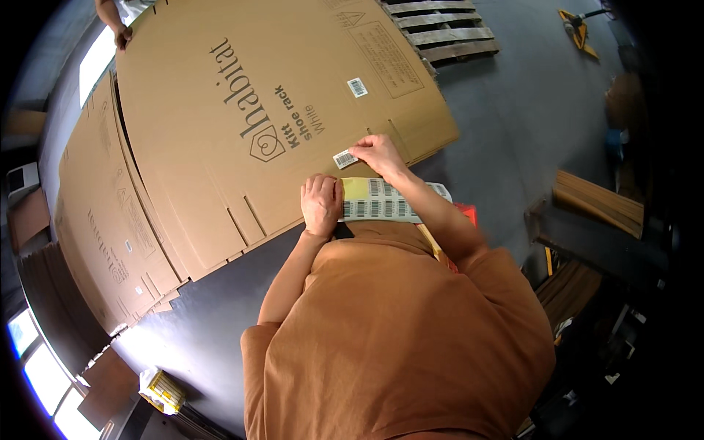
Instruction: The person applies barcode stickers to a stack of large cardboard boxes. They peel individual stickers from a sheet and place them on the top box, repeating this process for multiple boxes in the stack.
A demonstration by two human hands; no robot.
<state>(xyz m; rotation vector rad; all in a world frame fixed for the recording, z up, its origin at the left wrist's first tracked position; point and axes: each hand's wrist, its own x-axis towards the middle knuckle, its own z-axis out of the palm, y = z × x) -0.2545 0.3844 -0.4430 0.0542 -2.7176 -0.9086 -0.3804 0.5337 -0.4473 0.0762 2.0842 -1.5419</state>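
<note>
Brown-orange shirt fabric fills the bottom middle of the frame, and both forearms reach up from it to the centre. Left hand is curled shut around the near end of a label sheet, a strip of barcode stickers with a yellow patch, held against the body just below the cardboard's edge. Right hand lies a little above and right of it, fingertips pressed flat on a small white barcode sticker that sits on the big flattened carton near its lower right edge. So that grip is not closed on anything; it bears down on the sticker.

To do this pressing well, I'd say rub from one end of the sticker to the other so no bubble or lifted corner is left, and keep it square to the carton's edge, as the other barcode label further up the board sits. From here I can't quite tell whether the sticker is fully down or one end is still free. Holding the sheet steady and off the board keeps its other stickers from catching.

More flat cartons lie stacked at the left. Another person's hand holds the board's far edge at upper left. A wooden pallet lies on the grey floor at the top.
</note>
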